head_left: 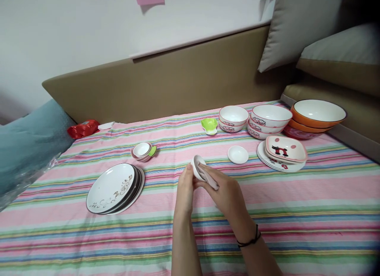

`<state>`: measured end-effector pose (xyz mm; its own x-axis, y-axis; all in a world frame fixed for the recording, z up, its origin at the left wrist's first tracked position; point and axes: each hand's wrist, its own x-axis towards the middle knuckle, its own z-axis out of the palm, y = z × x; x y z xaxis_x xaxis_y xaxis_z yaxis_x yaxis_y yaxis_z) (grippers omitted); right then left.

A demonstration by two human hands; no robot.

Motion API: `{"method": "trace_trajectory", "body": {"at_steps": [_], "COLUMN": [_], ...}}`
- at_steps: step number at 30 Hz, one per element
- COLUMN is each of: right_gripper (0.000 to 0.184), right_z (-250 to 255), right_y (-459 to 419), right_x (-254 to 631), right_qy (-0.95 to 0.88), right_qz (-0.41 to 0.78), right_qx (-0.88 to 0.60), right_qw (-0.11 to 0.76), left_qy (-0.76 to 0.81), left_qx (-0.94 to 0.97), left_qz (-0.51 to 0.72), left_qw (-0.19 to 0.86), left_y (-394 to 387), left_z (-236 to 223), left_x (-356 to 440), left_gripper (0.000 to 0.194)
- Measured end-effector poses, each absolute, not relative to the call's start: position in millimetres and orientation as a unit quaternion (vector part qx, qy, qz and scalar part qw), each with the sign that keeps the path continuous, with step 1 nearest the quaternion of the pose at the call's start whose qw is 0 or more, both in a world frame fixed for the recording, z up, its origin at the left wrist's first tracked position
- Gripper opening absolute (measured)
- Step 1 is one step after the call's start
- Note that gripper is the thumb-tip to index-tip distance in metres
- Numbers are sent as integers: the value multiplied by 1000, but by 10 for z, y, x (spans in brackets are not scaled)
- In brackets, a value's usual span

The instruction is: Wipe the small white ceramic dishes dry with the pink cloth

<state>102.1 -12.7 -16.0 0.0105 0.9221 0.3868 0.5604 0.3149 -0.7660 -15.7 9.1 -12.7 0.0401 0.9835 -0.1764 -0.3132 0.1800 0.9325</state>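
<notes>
One striped cloth (166, 228) spreads across the lower frame, probably to cushion the crockery. At right, orange bowls (314, 120) sit nested, with a pink one beneath, likely to save room. Dark-edged plates (111, 185) lie piled at left, seemingly because their flat shapes stack steadily. Beside the orange bowls, larger red-rimmed bowls (269, 121) and smaller red-rimmed bowls (233, 120) form separate stacks, apparently sorted by size. A squarish dish (287, 147) tops white plates (268, 162) at right. Smaller still, a saucer (238, 154) rests alone right of centre. Mid-frame, raised off the cloth, is a small bowl (195, 169): the left hand's (185, 185) fingers grip its side, presumably steadying it, while the right hand's (227, 193) fingers pinch a folded pale wipe (211, 180) against its inside, likely to reach the curve.
</notes>
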Motion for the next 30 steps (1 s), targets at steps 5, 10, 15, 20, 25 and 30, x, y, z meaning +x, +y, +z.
{"method": "trace_trajectory", "body": {"at_steps": [5,10,15,20,25,30], "right_gripper": [39,20,29,60,63,61], "right_z": [-187,-153,-177,-162,-59,-64], "right_y": [-140,-163,-145,-147,-202,-233], "right_x": [1046,1030,957,877,898,807], "right_qy": [-680,-656,-658,-674,-723,-681], "right_qz": [178,109,182,268,336,287], "right_qx": [-562,-566,-553,-506,-398,-515], "right_qw": [437,487,477,467,454,434], "left_qy": [423,392,411,418,403,410], "left_qx": [425,409,325,276,165,174], "left_qz": [479,518,567,561,572,612], "left_qw": [641,640,636,659,695,653], "left_y": [67,68,106,110,106,128], "left_z": [-51,-14,-122,-100,-30,-55], "left_x": [-214,-157,-101,-86,-77,-57], "left_gripper": [42,36,43,55,65,51]}}
